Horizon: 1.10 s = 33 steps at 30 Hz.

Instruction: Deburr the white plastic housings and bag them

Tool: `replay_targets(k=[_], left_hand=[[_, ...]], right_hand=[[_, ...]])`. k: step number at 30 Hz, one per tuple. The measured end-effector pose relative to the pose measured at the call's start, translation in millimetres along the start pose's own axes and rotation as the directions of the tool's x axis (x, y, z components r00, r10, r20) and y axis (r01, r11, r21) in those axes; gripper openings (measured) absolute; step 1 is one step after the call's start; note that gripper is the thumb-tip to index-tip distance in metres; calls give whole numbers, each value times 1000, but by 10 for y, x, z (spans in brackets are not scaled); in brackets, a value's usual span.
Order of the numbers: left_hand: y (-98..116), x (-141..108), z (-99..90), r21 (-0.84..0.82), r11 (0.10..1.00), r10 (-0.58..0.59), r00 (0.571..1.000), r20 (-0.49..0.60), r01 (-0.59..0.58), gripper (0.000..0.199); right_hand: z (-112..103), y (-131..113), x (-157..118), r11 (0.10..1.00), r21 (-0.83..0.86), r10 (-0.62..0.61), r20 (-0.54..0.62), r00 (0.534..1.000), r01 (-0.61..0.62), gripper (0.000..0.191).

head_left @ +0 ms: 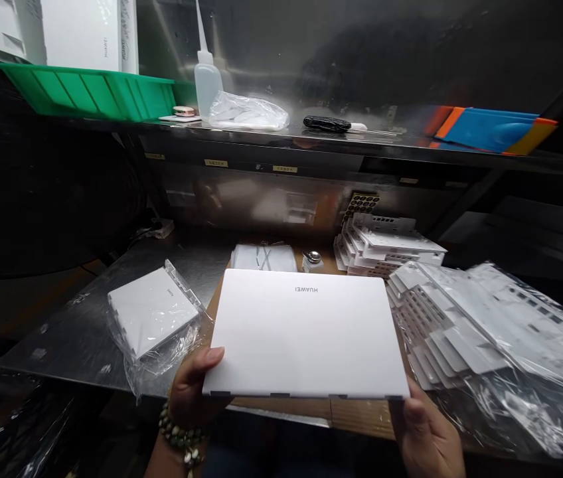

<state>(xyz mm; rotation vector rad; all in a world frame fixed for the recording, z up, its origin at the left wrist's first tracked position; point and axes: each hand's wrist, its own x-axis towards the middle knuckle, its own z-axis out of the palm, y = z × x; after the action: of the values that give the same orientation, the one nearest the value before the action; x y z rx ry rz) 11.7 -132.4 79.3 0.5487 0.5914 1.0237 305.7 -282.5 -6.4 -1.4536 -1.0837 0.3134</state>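
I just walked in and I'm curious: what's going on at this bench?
A person's left hand and right hand hold a flat white box by opposite sides, over the table. A second white box, with clear plastic about it, lies to the left; stacked white pieces sit to the right.

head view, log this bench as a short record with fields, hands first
left hand: grips the flat white HUAWEI box, thumb on top
right hand: at the box's near right corner
lettering: upside down in view
bench left: smaller white box in clear plastic
bench right: two stacks of white slotted pieces, the nearer under clear plastic
shelf: green basket, squeeze bottle
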Motion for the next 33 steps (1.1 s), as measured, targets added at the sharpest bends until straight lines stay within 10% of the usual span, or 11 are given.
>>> replay_targets(k=[8, 18, 24, 29, 33], left_hand=[[-5, -8, -134, -138, 990, 21, 982, 190, 5, 18], [-29, 100, -43, -261, 952, 2, 848, 531, 162, 67], [-85, 86, -118, -223, 971, 15, 905, 425, 88, 61], [0, 81, -236, 44, 998, -39, 999, 32, 38, 61], [83, 112, -162, 261, 964, 14, 970, -241, 51, 69]], right_hand=[[85, -120, -12, 993, 85, 85, -13, 996, -84, 45], [115, -261, -15, 992, 66, 101, 29, 994, -103, 37], [74, -18, -91, 972, 129, 192, 54, 980, -197, 40], [117, -154, 4, 992, 52, 113, 81, 990, -117, 34], [138, -232, 71, 1000, -14, 24, 166, 986, -23, 35]])
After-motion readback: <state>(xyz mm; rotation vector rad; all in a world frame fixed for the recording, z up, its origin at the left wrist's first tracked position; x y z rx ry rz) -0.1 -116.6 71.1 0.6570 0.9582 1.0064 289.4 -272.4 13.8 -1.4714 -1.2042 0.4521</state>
